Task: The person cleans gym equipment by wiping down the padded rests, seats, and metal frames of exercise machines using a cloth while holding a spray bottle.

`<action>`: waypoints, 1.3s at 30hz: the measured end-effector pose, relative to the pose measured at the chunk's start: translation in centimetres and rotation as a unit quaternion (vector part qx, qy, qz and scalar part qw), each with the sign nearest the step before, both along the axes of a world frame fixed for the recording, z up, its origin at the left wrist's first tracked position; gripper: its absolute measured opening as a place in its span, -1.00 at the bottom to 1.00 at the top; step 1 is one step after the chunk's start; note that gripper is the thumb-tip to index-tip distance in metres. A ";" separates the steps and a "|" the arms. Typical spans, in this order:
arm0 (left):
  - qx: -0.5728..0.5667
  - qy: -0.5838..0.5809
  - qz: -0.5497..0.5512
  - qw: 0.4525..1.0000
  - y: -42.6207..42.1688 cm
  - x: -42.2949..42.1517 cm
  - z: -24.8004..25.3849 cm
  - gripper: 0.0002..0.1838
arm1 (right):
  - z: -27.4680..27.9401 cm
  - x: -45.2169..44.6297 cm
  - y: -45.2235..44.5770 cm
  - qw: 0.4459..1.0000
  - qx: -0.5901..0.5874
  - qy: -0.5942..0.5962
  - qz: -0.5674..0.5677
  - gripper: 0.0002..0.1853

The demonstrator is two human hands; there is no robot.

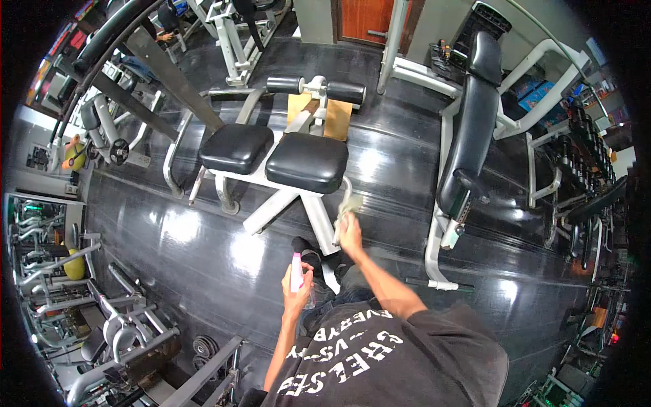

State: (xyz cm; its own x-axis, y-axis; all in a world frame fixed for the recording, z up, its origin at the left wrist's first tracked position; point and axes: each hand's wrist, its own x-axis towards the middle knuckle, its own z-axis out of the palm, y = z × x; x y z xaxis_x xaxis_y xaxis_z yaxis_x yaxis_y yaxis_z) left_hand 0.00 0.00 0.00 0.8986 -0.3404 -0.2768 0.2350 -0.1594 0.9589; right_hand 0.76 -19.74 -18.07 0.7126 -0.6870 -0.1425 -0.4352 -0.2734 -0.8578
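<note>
My left hand (296,290) is closed around a spray bottle (296,270) with a pink and white top, held low in front of my body. Most of the bottle's lower part is hidden by the hand. In my right hand (350,234) is a pale cloth (348,209), bunched at the fingers beside the white frame of a gym machine. Just beyond the cloth is the machine's black padded seat (307,163). A second black pad (237,148) sits to its left, and black rollers (346,93) stand behind.
To the right stands a bench with a long black backrest (471,129). A dumbbell rack (586,146) lines the far right. Weight plates (205,346) and machine frames are at lower left. A wooden door (374,26) is at the back, beyond the dark floor (271,224).
</note>
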 end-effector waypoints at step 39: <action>0.008 -0.019 -0.025 0.999 0.1 0.7 0.3 -0.82 | 3.4 4.3 -1.4 0.698 -0.306 0.113 0.637 -0.77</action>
State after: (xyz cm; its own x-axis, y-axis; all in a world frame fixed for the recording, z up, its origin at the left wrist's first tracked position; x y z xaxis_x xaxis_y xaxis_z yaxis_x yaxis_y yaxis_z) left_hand 0.70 0.06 0.30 0.8905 -0.3809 -0.2489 0.1902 -0.1854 0.9641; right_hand 5.08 -21.13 -14.65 0.8073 0.5034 -0.3080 0.3915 -0.8474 -0.3588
